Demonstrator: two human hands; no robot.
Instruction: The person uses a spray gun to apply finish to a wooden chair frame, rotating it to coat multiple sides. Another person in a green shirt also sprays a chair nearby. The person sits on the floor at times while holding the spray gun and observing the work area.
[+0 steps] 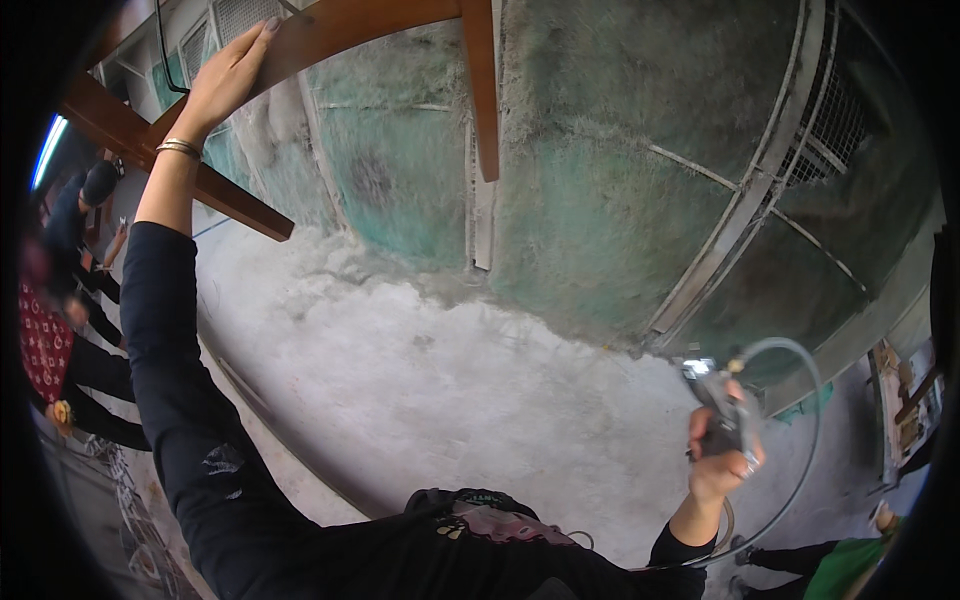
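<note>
My left hand [222, 85] is raised at the upper left and closed on the curved rail of a brown wooden furniture frame [350, 32], perhaps a chair. Its straight legs point downward, and its top runs out of the picture. At the lower right, my right hand [712, 472] grips a metal spray gun [728, 418], somewhat blurred. From the gun, a pale hose [817, 410] loops out to the right and back down beside my forearm. The gun is well apart from the frame.
Behind stands a dust-coated greenish wall [590, 220] with metal strips and a mesh panel [835, 125]. Whitish residue covers the floor [430, 370]. A dark hook-like rod [163, 55] is near the frame. People [85, 230] are at the left; a person in green [850, 565] is lower right.
</note>
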